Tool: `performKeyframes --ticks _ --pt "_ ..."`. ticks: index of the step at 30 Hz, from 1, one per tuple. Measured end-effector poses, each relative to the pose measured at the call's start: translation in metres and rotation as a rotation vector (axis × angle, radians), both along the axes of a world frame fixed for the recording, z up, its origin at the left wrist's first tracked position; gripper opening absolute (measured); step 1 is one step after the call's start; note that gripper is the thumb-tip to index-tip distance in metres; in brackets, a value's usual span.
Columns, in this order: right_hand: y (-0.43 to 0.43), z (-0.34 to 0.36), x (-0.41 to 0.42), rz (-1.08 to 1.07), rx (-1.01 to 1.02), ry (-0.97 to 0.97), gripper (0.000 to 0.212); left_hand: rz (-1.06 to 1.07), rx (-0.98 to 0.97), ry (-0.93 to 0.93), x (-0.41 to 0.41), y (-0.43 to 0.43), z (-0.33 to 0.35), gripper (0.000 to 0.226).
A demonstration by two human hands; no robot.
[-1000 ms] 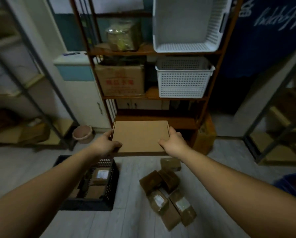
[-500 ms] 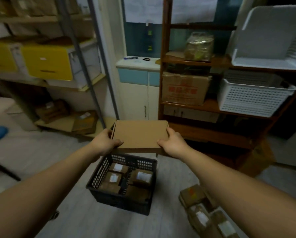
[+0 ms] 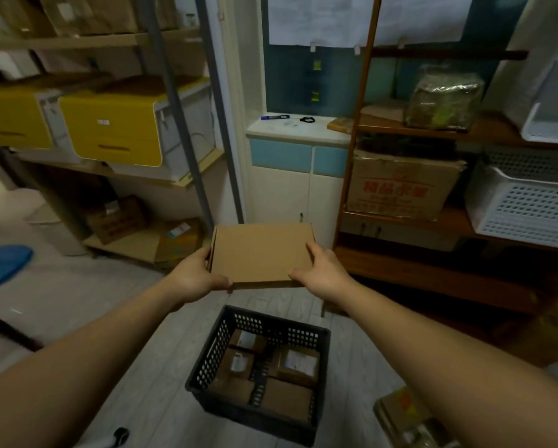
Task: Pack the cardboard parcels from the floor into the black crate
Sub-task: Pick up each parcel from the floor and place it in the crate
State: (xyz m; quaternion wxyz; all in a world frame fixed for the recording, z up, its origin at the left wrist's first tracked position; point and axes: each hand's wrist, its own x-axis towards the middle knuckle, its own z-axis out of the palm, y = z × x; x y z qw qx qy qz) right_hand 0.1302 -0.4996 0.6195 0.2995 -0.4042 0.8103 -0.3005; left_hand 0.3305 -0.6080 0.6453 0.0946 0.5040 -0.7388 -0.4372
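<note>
On the far left I see two yellow-fronted bins (image 3: pixel 112 127) on a metal shelf; their fronts hide whatever is inside. Moving in, the left hand (image 3: pixel 193 278) grips the left edge of a flat cardboard box (image 3: pixel 261 253), thumb on top and fingers curled under it. The box is held level in the air, above and just behind the black crate (image 3: pixel 211 358), which stands on the floor. Inside the crate I count at least four cardboard parcels (image 3: pixel 298 367) lying flat and close together, several with white labels facing up. The right hand (image 3: pixel 322 273) holds the box's right edge the same way. Further right, a closed carton with red print (image 3: pixel 397 185) sits on a wooden shelf beside a white perforated basket (image 3: pixel 529 211), whose contents I cannot tell. At lower right, more parcels (image 3: pixel 400 412) lie blurred on the floor.
</note>
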Motion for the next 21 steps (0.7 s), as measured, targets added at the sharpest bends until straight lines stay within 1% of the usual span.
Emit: performKeyframes --ticks 5,9,11,13,15,17,20,21 --pt "-0.047 -0.011 -0.006 0.019 0.025 0.016 0.086 -0.073 -0.068 -0.002 -0.013 -0.052 -0.01 0.082" --pt "-0.071 -0.033 -0.012 -0.053 0.09 0.049 0.094 -0.192 -0.077 -0.016 -0.031 -0.096 -0.037 0.079" --pt "-0.08 -0.052 -0.014 -0.098 0.12 0.047 0.094 -0.278 -0.103 -0.038 -0.041 -0.118 -0.059 0.077" --pt "-0.086 -0.08 -0.014 -0.141 0.15 0.033 0.088 -0.366 -0.102 -0.045 -0.053 -0.139 -0.091 0.081" --pt "-0.093 -0.117 -0.012 -0.167 0.193 0.037 0.088 -0.448 -0.094 -0.046 -0.06 -0.156 -0.133 0.085" --pt "-0.097 -0.163 -0.009 -0.178 0.243 0.026 0.087 -0.492 -0.054 -0.107 -0.066 -0.167 -0.183 0.081" --pt "-0.1 -0.25 -0.007 -0.175 0.282 0.042 0.077 -0.498 -0.009 -0.238 -0.071 -0.177 -0.277 0.089" --pt "-0.101 -0.283 -0.009 -0.168 0.304 0.061 0.076 -0.501 -0.008 -0.264 -0.073 -0.178 -0.313 0.087"
